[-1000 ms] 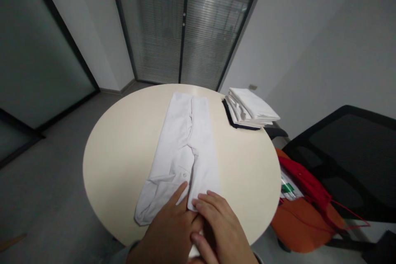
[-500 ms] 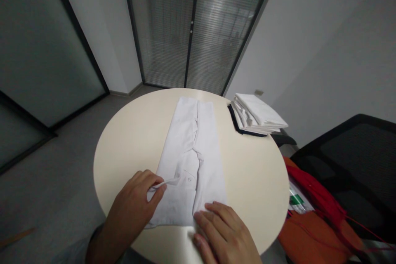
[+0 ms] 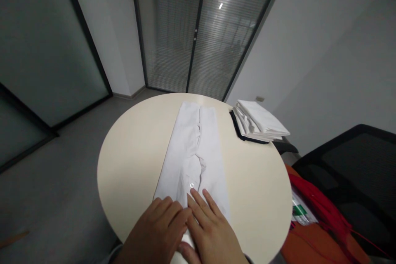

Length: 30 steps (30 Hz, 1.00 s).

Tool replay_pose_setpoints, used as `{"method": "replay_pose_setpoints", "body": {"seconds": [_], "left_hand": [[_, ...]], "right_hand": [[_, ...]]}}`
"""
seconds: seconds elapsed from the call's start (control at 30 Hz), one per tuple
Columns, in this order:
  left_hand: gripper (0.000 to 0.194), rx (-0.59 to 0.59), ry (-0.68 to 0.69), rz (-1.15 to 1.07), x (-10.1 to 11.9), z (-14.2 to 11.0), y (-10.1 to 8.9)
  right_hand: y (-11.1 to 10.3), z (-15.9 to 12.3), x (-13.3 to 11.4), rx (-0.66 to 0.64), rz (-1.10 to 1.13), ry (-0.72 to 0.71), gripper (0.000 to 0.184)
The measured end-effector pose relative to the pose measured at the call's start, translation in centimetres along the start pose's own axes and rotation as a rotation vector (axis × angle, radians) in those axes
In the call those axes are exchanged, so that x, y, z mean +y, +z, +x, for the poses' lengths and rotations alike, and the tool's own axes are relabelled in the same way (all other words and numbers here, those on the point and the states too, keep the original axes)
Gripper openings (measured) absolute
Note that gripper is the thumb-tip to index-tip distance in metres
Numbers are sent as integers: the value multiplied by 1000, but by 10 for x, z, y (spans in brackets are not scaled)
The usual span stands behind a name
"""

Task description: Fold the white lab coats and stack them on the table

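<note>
Shirt (image 3: 194, 152): white woven cloth, folded into a long narrow strip, both sides turned in to meet along a puckered centre seam. Lies flat on the table, running from 12 o'clock down to 6 o'clock, slightly slanted. One small button shows near the lower end.

Left hand (image 3: 157, 233): palm down, fingers together and flat on the near end of the shirt at 6 o'clock. Nothing pinched; a flat press, not a grasp.

Right hand (image 3: 207, 231): also palm down, fingers spread a little, fingertips (image 3: 193, 193) just below the button. It touches the left hand along the index side. No closed grip; it presses cloth only.

Table (image 3: 130, 152): round, smooth, pale cream top, matte with a soft sheen at 9 o'clock.

Stack (image 3: 258, 121): folded white garments, squared edges, on a dark flat piece, at the table's 2 o'clock rim; well apart from the shirt.

Chair (image 3: 349, 169): black mesh back, at 3 o'clock off the table.

Bag (image 3: 312, 231): orange and red fabric with thin red cords, on the floor side at 4 o'clock, below the chair.

Doors (image 3: 198, 29): glass with horizontal blinds, dark frames, beyond 12 o'clock.

Obstruction: both hands cover the shirt's near hem; what lies under the palms cannot be seen.
</note>
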<state>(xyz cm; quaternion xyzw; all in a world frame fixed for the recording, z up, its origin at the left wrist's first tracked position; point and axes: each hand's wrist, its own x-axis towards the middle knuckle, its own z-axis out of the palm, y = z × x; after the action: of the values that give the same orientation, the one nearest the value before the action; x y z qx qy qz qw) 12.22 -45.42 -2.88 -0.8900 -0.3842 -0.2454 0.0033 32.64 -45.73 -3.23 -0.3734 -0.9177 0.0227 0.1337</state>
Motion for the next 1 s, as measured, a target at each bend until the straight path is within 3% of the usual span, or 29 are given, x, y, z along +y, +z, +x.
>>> {"method": "replay_pose_setpoints", "body": {"seconds": [0.1,0.2,0.3,0.4,0.53,0.67,0.8,0.9,1.0], "left_hand": [[24,-8,-3,-11,-4,-9,3],[26,-42,7,-54,-10,-13,-2],[43,-51,34,-27,-16,-15,-5],[60,-49,160,60,-24,-19,-4],[47,-12,287,228,-31,-26,3],[39,5,364,308,-30,-25,11],[33,25,420,285,-30,-25,12],[32,-15,419,124,-38,-22,-4],[61,-127,288,-80,-62,0,-31]], "right_hand": [[0,-5,2,163,-16,-62,36],[1,-8,4,242,-12,-71,33],[5,-8,4,195,-34,-42,48],[-1,-10,7,142,-8,-73,58],[-31,-11,18,144,78,-17,40],[-51,-2,30,101,37,106,57],[-32,4,32,-91,36,4,75],[-15,2,30,-94,18,-25,84],[-8,-2,29,-61,2,-29,87]]}}
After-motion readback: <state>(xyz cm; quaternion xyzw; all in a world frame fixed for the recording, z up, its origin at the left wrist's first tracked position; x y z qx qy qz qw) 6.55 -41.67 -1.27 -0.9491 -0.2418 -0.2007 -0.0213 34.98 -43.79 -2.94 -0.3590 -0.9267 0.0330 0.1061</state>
